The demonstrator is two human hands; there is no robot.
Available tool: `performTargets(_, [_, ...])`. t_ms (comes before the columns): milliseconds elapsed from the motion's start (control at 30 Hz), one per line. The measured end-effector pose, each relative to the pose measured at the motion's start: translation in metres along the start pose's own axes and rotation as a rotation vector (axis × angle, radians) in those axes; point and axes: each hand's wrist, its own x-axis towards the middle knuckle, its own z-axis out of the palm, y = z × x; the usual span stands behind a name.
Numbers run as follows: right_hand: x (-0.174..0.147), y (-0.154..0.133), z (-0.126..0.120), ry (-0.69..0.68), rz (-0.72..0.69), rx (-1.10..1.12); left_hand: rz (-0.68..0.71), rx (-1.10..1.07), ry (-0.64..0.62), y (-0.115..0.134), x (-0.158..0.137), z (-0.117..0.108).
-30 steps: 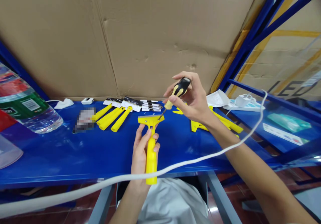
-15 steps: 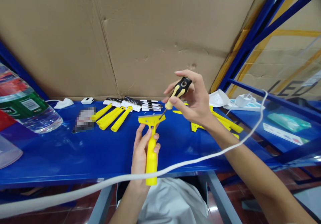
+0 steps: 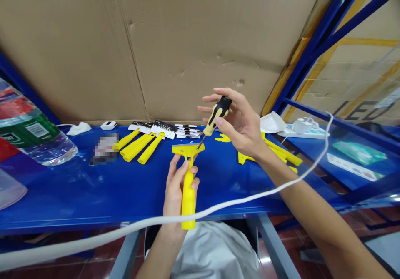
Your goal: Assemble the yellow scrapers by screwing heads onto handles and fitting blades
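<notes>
A yellow scraper (image 3: 188, 191) stands nearly upright in my left hand (image 3: 173, 191), which is wrapped round its neck, blade end away from me. My right hand (image 3: 242, 122) holds a black and cream screwdriver (image 3: 216, 115) between thumb and fingers, several fingers stretched out. The screwdriver slants down to the left, its tip at the right side of the scraper head; the screw under it is too small to make out. To the left lie several yellow handles (image 3: 146, 149). Past my right wrist are more yellow scraper parts (image 3: 283, 153), partly hidden by the arm.
White-and-black packets (image 3: 164, 129) lie along the cardboard wall (image 3: 187, 41). A large water bottle (image 3: 37, 124) stands on the left of the blue table (image 3: 125, 195). A white cable (image 3: 225, 207) crosses in front of me. White masks (image 3: 273, 122) lie at the right.
My right fingers have shifted on the screwdriver, and its handle has turned and tilted more upright. The scraper in my left hand has barely moved.
</notes>
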Motion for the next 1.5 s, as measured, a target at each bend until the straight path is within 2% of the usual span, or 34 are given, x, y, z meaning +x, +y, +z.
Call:
performTargets(233, [0.000,0.002,-0.001,0.101,0.010,-0.046,-0.024,0.004,0.005,0.001,0.000,0.001])
performTargets(433, [0.001,0.000,-0.003,0.041,0.009,0.007,-0.003,0.011,0.010,0.000,0.001,0.000])
performTargets(667, [-0.001,0.010,-0.006,0.150,-0.009,-0.067,-0.003,0.023,-0.005,0.000,-0.001,-0.002])
performTargets(867, [0.000,-0.005,-0.005,0.045,-0.004,0.013,0.016,0.029,-0.001,0.000,-0.002,-0.002])
performTargets(1100, [-0.002,-0.003,-0.006,0.096,0.001,-0.044,0.008,0.029,-0.009,0.000,-0.003,0.000])
performTargets(1333, [-0.003,-0.010,-0.003,0.007,0.025,0.023,0.014,0.026,0.004,-0.001,-0.001,-0.001])
performTargets(1500, [-0.003,-0.001,-0.004,0.066,-0.019,-0.045,-0.011,0.014,-0.009,0.000,-0.002,-0.001])
